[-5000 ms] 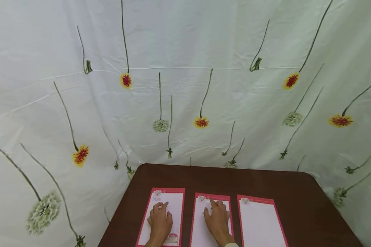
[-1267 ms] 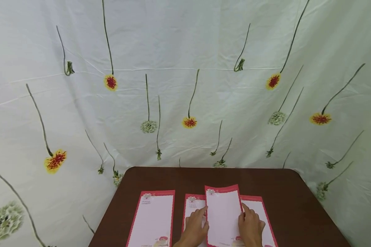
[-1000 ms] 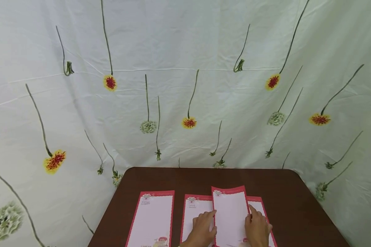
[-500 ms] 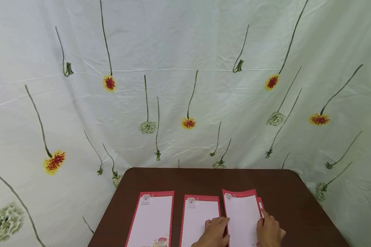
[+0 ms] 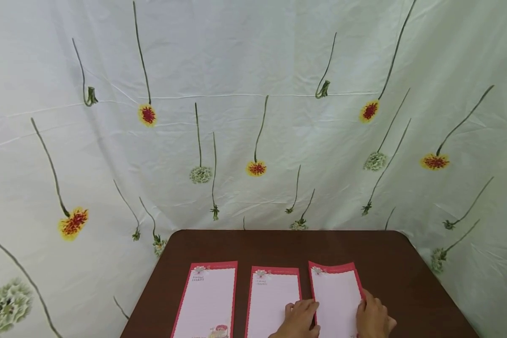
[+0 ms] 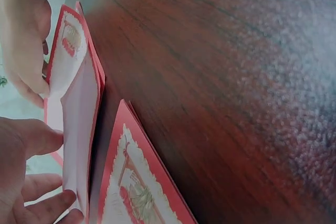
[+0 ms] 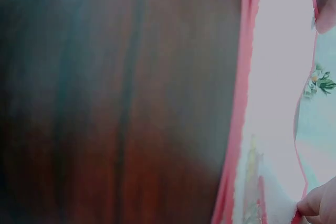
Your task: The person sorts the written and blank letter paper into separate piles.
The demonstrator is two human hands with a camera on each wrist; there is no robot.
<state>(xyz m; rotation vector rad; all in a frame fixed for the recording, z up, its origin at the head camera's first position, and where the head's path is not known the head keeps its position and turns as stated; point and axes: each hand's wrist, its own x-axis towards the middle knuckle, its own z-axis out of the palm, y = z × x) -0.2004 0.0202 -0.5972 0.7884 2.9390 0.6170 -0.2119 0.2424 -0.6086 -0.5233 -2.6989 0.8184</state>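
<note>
Red-bordered sheet [image 5: 337, 300] (slightly bowed), between left hand [image 5: 297, 320], right hand [image 5: 372, 317]

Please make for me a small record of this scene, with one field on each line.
Surface: dark brown table
Left sheet: red-bordered, flat, short writing near top, too small to read
Middle sheet: red-bordered, short writing near top, partly covered by left grip
Right sheet: red-bordered, bowed, no writing visible
Left grip: holds right sheet's left edge
Right grip: holds right sheet's right edge
Background: pale cloth with flower print
</note>
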